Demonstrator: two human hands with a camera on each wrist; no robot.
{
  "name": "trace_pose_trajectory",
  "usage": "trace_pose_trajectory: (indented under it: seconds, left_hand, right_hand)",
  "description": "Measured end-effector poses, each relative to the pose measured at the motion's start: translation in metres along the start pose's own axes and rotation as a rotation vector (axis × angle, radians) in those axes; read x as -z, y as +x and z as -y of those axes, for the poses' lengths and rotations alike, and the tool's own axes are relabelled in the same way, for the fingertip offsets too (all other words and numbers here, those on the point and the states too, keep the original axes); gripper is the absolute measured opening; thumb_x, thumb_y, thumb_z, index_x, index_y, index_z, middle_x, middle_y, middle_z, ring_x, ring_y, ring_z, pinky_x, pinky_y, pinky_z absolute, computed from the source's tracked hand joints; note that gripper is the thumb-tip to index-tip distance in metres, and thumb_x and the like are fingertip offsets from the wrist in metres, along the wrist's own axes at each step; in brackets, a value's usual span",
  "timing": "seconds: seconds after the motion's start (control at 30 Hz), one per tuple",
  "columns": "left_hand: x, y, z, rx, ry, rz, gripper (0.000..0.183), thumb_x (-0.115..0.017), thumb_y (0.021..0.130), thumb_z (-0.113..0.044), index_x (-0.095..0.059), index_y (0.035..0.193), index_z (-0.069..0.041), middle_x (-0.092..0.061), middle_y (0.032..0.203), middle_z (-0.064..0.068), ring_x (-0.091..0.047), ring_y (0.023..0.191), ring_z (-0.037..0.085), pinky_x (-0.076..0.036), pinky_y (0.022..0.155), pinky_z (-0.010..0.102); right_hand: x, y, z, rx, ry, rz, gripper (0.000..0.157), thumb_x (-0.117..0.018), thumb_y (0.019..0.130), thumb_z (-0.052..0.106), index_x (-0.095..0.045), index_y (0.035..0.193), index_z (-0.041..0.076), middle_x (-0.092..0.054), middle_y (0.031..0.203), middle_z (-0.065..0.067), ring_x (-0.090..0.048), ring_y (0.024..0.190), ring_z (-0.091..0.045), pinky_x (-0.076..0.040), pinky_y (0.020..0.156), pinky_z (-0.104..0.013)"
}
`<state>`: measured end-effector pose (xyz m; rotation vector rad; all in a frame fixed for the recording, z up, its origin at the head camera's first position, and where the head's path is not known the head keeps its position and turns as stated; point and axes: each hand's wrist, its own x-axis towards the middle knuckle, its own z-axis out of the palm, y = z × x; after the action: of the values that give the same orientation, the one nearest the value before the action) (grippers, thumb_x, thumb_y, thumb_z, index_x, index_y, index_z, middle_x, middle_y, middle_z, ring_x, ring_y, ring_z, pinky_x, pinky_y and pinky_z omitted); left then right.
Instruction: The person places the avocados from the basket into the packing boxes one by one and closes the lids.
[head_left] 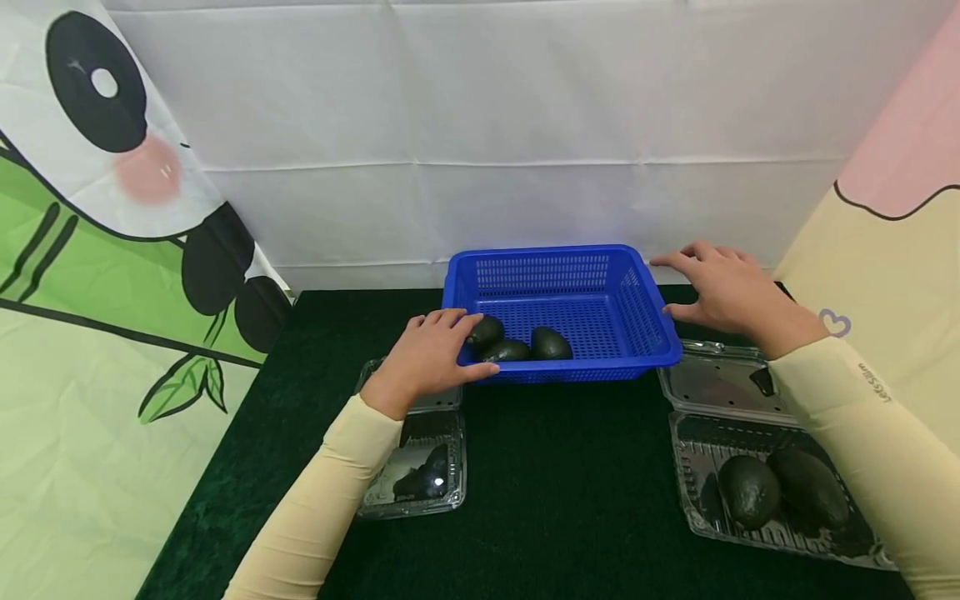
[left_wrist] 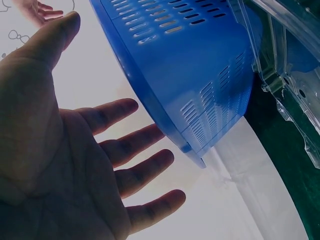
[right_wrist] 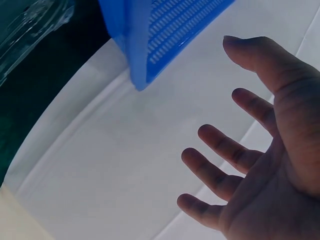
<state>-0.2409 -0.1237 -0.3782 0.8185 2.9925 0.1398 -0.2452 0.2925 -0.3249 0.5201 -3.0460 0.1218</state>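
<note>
A blue plastic basket point(head_left: 562, 364) with slotted walls stands at the back of the dark green table. Three avocados point(head_left: 551, 342) lie in its front left part. Over the basket's left end is my left hand point(head_left: 431, 354), fingers spread and nothing held; in the left wrist view its fingertips come right up to the rim. My right hand point(head_left: 723, 287) hovers off the basket's right end with fingers apart and thumb near the rim. In the right wrist view the palm point(right_wrist: 280, 175) is bare, with a gap between fingers and basket.
An open clear clamshell box point(head_left: 686, 492) on the right holds two large dark avocados point(head_left: 750, 492), partly behind my right sleeve. Another clear clamshell point(head_left: 457, 492) sits at left below my left hand, with dark fruit inside. White cloth point(head_left: 525, 125) hangs behind the table.
</note>
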Motion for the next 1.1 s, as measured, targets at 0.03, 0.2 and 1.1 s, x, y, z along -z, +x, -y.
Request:
trace_pose_trajectory:
  seconds: [0.03, 0.2, 1.1]
  left_hand:
    - [0.0, 0.0, 0.0, 0.001, 0.0, 0.001, 0.092, -0.053, 0.091, -0.078, -0.042, 0.159, -0.017, -0.041, 0.161, 0.014, -0.035, 0.148, 0.038, -0.027, 0.118, 0.062]
    - [0.0, 0.0, 0.0, -0.002, -0.001, 0.003, 0.093, -0.053, 0.091, -0.078, -0.042, 0.159, -0.017, -0.041, 0.16, 0.015, -0.035, 0.148, 0.039, -0.027, 0.118, 0.062]
    - [-0.004, 0.003, 0.002, -0.004, 0.003, -0.005, 0.094, -0.052, 0.09, -0.08, -0.042, 0.159, -0.018, -0.041, 0.161, 0.014, -0.036, 0.147, 0.038, -0.028, 0.118, 0.06]
  right_hand:
    - [0.0, 0.003, 0.003, 0.0, 0.002, 0.002, 0.071, -0.077, 0.092, 0.035, -0.047, 0.154, 0.017, -0.047, 0.142, -0.03, -0.041, 0.13, -0.059, -0.025, 0.107, -0.077]
    - [-0.002, 0.015, 0.015, 0.008, 0.008, 0.006, 0.071, -0.078, 0.092, 0.034, -0.047, 0.154, 0.018, -0.047, 0.142, -0.027, -0.043, 0.13, -0.055, -0.025, 0.109, -0.075]
    - [-0.045, 0.067, 0.087, 0.071, 0.008, 0.15, 0.073, -0.078, 0.092, 0.04, -0.046, 0.155, 0.025, -0.047, 0.147, -0.023, -0.045, 0.134, -0.05, -0.026, 0.113, -0.072]
